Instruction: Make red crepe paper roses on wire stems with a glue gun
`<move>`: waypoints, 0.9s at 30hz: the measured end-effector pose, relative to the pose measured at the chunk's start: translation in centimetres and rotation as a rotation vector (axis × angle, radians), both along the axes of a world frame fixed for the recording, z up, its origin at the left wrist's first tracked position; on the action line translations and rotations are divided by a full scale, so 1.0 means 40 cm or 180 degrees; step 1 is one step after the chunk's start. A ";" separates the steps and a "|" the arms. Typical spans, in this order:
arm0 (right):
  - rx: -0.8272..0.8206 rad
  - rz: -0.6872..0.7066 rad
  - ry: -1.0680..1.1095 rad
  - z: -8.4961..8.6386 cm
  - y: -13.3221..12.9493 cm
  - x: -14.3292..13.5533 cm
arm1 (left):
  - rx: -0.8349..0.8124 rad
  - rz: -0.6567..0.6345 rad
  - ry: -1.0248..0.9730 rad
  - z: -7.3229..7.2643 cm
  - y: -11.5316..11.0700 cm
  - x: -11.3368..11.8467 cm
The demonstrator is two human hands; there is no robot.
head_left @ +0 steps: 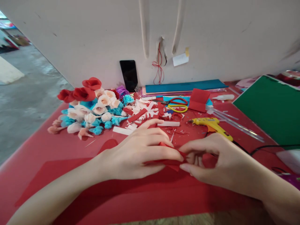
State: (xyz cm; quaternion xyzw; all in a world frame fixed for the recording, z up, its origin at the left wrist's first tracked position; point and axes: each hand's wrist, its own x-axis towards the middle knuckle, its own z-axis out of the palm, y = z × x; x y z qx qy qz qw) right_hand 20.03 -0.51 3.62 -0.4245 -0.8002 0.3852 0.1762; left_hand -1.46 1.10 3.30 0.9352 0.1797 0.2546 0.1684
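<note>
A small piece of red paper (172, 163) is between my two hands, above the red table. My left hand (145, 150) lies over it from the left, fingers curved and closed on it, hiding much of the piece. At its right edge my right hand (203, 159) pinches the paper between thumb and fingers. Under my forearms spreads a large red sheet (61, 168). Just beyond my hands lie paper scraps (150, 107) in red and white, with a white strip (168, 124) near my left fingers.
Paper flowers (93, 106) are heaped at the left. Scissors (178, 104), a yellow glue gun (211, 125) with a black cord, clear sticks (239, 125) and a folded red paper (199, 100) lie beyond my hands. A phone (129, 75) leans on the wall; a green board (269, 109) is at right.
</note>
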 end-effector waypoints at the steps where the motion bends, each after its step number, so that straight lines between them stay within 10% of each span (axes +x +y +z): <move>1: -0.0034 0.0013 0.0025 0.001 0.001 -0.001 | 0.0047 -0.0005 -0.0008 0.000 -0.001 -0.001; 27: -0.0438 0.0262 -0.0088 -0.008 0.037 -0.011 | 0.0239 0.0001 0.0008 -0.020 0.029 -0.007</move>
